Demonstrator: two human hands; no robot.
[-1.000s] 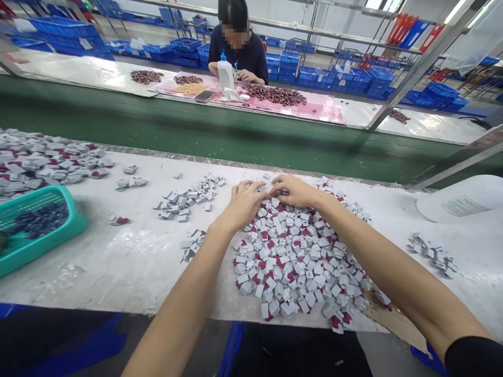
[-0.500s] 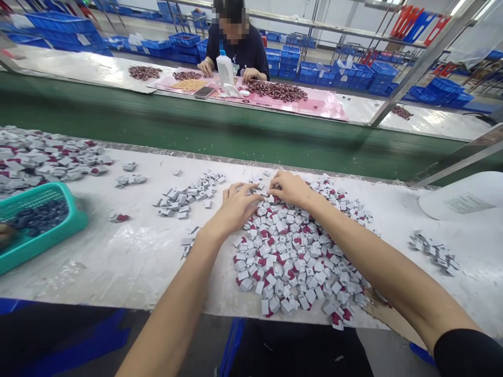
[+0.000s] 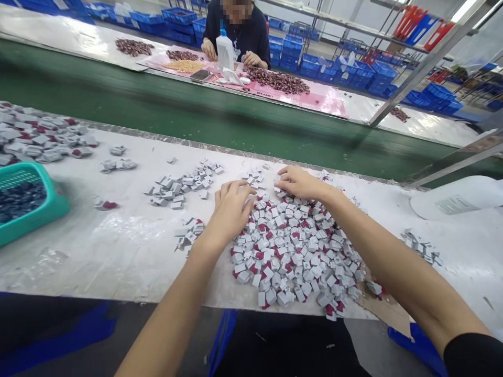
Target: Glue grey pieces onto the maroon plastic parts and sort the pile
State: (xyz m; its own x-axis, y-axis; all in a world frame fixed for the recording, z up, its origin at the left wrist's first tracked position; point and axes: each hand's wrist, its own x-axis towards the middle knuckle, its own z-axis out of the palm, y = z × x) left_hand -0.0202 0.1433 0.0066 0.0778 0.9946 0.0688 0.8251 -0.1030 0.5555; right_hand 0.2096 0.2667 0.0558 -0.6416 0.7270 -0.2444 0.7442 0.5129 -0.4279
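Observation:
A wide pile of small grey plastic pieces with dark red parts (image 3: 286, 246) lies on the white-covered bench before me. My left hand (image 3: 233, 208) is at its upper left edge, palm down, with bent fingers spread and nothing visible in them. Across a narrow gap, my right hand (image 3: 301, 183) rests at the far edge of the pile. Its fingers are curved and apart, and no held piece shows. Several loose grey pieces (image 3: 254, 178) lie between and just beyond the two hands.
Smaller grey clusters (image 3: 184, 183) lie left of my hands. At far left are a teal basket (image 3: 58, 201) of dark pieces and another heap (image 3: 43, 133). A white bottle (image 3: 451, 199) lies at right. Beyond the green strip (image 3: 220, 125), a person (image 3: 236, 36) sits at another bench.
My hands have moved apart, the left one leftward and the right one slightly rightward, uncovering loose grey pieces between them. The camera view has shifted a little.

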